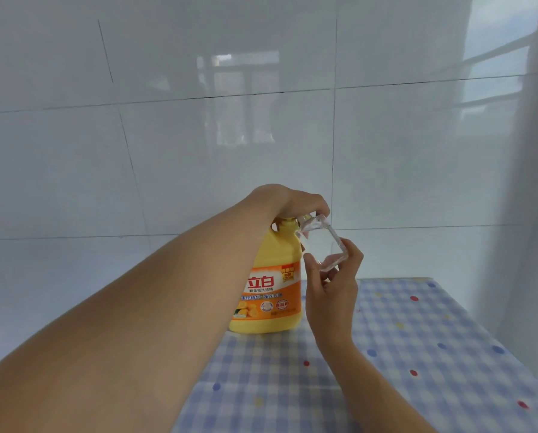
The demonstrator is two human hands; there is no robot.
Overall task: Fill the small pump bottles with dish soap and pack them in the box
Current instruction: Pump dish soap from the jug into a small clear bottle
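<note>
Two hands share the filling step: the left hand (292, 203) curls over the pump top of the yellow soap bottle (274, 292), and the right hand (333, 289) pinches a small clear bottle (322, 242), tilted with its mouth at the spout. Next probably comes a steady press. The soap bottle stands at the table's (417, 339) far left corner; open cloth lies nearer and rightward.

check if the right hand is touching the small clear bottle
Touching. Head view shows the right hand pinching the small clear bottle at its lower end.

Home kitchen: tiled wall (230, 151), gingham tablecloth (417, 339).
</note>
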